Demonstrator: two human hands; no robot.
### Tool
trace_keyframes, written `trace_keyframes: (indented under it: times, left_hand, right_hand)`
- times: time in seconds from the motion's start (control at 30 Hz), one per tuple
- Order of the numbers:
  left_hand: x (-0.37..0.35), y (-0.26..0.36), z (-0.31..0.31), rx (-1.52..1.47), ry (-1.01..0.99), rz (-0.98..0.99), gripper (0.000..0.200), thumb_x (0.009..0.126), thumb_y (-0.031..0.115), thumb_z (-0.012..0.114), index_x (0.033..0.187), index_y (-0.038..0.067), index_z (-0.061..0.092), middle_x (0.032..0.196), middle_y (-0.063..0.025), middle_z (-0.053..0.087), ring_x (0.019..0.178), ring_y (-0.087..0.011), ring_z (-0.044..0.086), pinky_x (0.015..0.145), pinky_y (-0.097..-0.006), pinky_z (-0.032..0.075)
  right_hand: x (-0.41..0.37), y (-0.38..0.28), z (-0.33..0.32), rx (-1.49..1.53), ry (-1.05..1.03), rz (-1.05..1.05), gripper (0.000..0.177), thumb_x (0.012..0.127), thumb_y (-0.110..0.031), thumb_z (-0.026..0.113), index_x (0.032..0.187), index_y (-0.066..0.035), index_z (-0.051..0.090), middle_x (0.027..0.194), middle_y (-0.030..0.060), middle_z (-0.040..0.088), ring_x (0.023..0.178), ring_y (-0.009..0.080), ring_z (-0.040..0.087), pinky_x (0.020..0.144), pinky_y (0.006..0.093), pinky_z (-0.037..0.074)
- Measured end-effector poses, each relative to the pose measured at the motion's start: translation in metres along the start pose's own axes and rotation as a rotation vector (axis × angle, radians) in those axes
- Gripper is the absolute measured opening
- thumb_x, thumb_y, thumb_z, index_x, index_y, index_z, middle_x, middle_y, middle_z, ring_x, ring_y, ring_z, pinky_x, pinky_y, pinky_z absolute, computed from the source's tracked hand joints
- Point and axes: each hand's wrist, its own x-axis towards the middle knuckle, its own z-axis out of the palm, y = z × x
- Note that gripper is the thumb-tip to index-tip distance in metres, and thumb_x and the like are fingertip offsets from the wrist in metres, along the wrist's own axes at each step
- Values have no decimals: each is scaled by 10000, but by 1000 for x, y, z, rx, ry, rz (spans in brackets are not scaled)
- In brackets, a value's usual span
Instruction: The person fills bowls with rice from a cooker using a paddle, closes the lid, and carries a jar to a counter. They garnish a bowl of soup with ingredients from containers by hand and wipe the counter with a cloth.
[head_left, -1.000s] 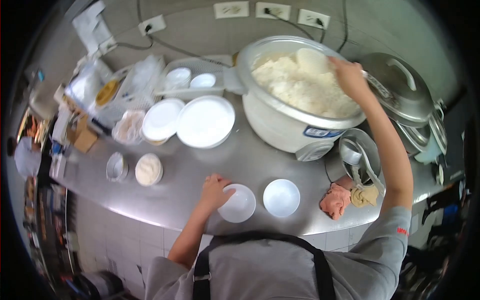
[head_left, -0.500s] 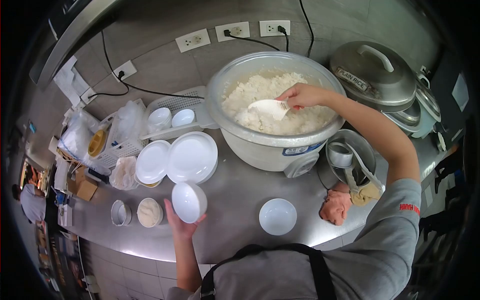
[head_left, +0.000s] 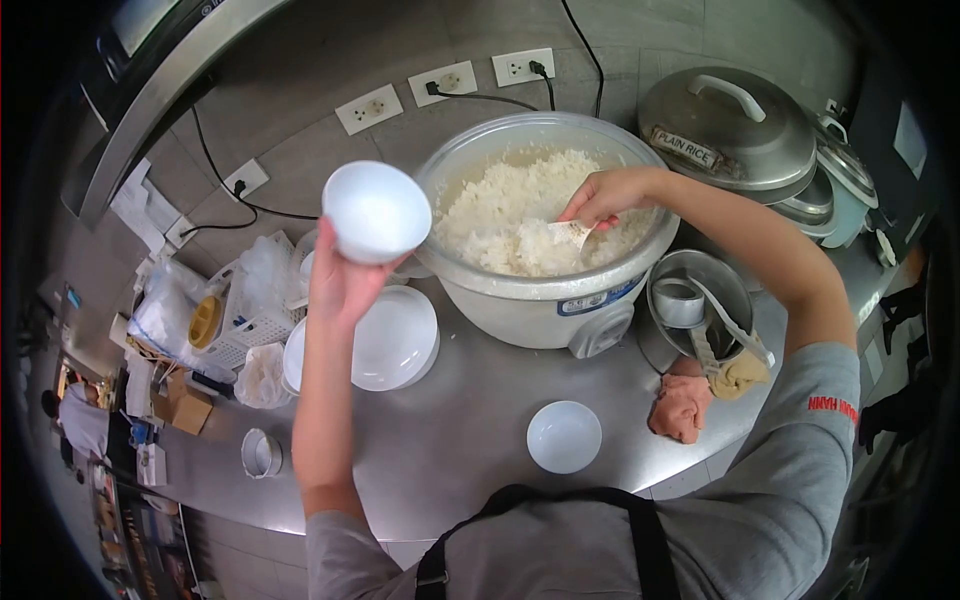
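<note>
The left grip (head_left: 345,268) is closed on a white bowl (head_left: 377,212), with the fingers cupped under its base and lower wall. It holds the bowl raised above the bench (head_left: 470,430), mouth tilted toward the camera, just left of the rice cooker (head_left: 560,300). The bowl is empty. It appears stiff, smooth and light. The glossy surface is probably slippery when damp, and the bowl may chip if dropped. The base and lower wall likely give the surest hold; the thin rim is a poorer place.

The right grip (head_left: 605,195) is closed on the handle of a white rice paddle (head_left: 572,236). The blade sits in the cooked rice (head_left: 495,215) inside the cooker. The rice looks soft and sticky.

A second white bowl (head_left: 564,436) stands near the front edge of the bench, apart from both grips. Stacked white plates (head_left: 395,337) lie beside the raised forearm. A metal lid (head_left: 725,130) labelled "PLAIN RICE" sits to the right of the cooker. Crumpled cloths (head_left: 680,408) lie beside a metal pot (head_left: 700,305).
</note>
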Motion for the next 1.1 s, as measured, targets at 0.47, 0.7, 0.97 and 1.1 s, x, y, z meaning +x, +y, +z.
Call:
trace_keyframes:
  times: [0.47, 0.7, 0.97, 1.1]
  left_hand:
    - [87, -63, 57, 471, 126, 134, 798, 728, 297, 688, 1309, 69, 192, 1303, -99, 319, 1209, -251, 332, 999, -412, 312]
    - [87, -60, 65, -50, 90, 95, 736, 795, 514, 518, 1314, 83, 223, 1314, -149, 292, 1185, -331, 342, 975, -469, 348]
    - [73, -28, 32, -13, -22, -122, 733, 845, 607, 216, 1322, 51, 236, 1264, -303, 324, 1072, -416, 454, 854, -437, 459]
    - [69, -18, 35, 46, -14, -135, 749, 846, 611, 174, 1318, 34, 244, 1223, -331, 355, 1010, -409, 505, 798, -412, 490]
  right_hand:
    - [-42, -100, -19, -411, 747, -255, 382, 753, -111, 486, 1124, -118, 571, 559, 27, 495, 503, 124, 448, 546, 267, 396]
    - [-48, -124, 14, -1474, 1447, -461, 364, 733, -133, 508, 1091, -136, 574, 731, 80, 618, 681, 205, 582, 667, 333, 363]
    - [76, 4, -15, -841, 630, -230, 355, 741, -146, 494, 1080, -174, 596, 865, 112, 623, 821, 232, 584, 750, 395, 393]
    - [85, -5, -2, -298, 268, -82, 473, 689, -81, 489, 1149, -162, 567, 668, 62, 584, 630, 141, 552, 573, 247, 431]
